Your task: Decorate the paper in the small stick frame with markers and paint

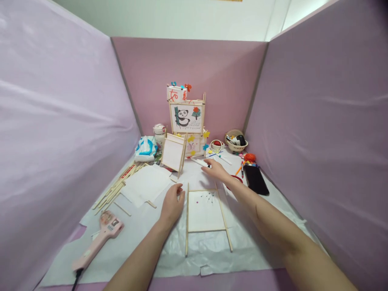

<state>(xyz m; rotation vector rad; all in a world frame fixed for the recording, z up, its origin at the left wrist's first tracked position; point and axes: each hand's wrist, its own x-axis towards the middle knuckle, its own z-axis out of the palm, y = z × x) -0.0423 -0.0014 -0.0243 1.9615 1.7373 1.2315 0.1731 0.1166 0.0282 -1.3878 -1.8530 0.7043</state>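
My right hand reaches over the far side of the table, its thumb and fingers closed on the dark end of a slim white marker. Below it lies a wooden-stick frame backed with white paper. Small dark marks, thin lines and one purple dot show on the paper's upper part. My left hand rests beside the frame's left stick, loosely curved with fingers apart and nothing visible in it.
Left are white paper sheets, wooden sticks and a pink corded tool. Behind stand a small framed panel and a panda picture. Right are a phone, a red-rimmed roll and a basket.
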